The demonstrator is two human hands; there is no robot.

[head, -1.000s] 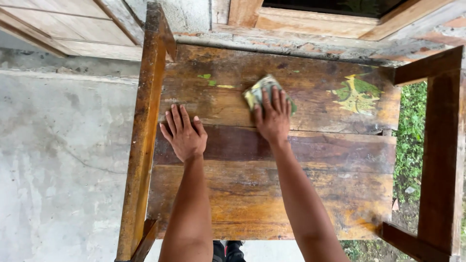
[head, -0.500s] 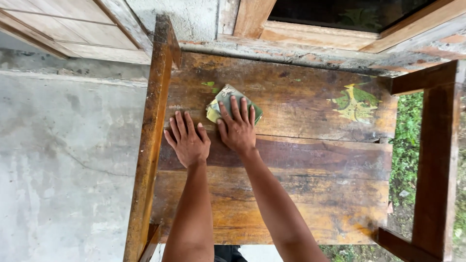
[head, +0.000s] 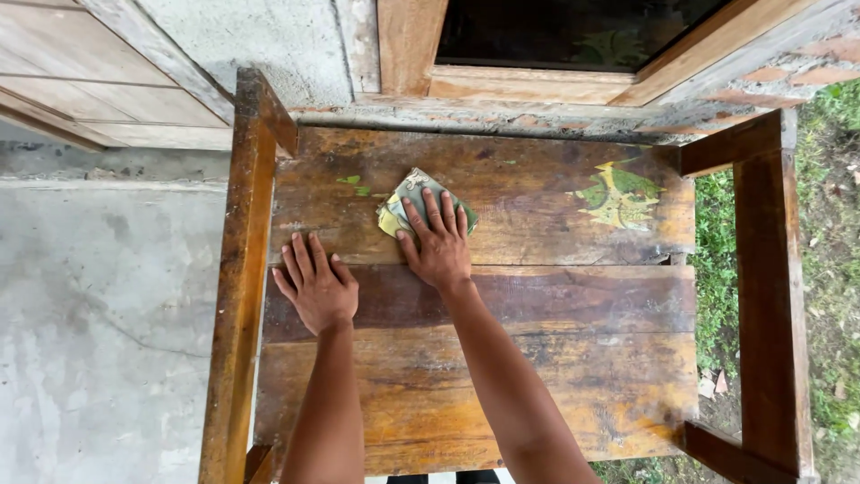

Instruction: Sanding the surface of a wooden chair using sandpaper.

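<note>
Sandpaper (head: 421,202) under right hand (head: 441,246), mid-board, edges apart.

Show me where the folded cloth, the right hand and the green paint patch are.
folded cloth (head: 408,193), head view, on its upper left part above the fingers.
right hand (head: 439,251), head view, on its back.
green paint patch (head: 623,193), head view, on its middle.

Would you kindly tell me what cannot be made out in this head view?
- Most of the folded cloth: covered by the right hand.
- Bench seat under the left hand: hidden by the palm.
- Bench legs: hidden beneath the seat.
- Window interior: too dark, cut off by the top edge.
</note>
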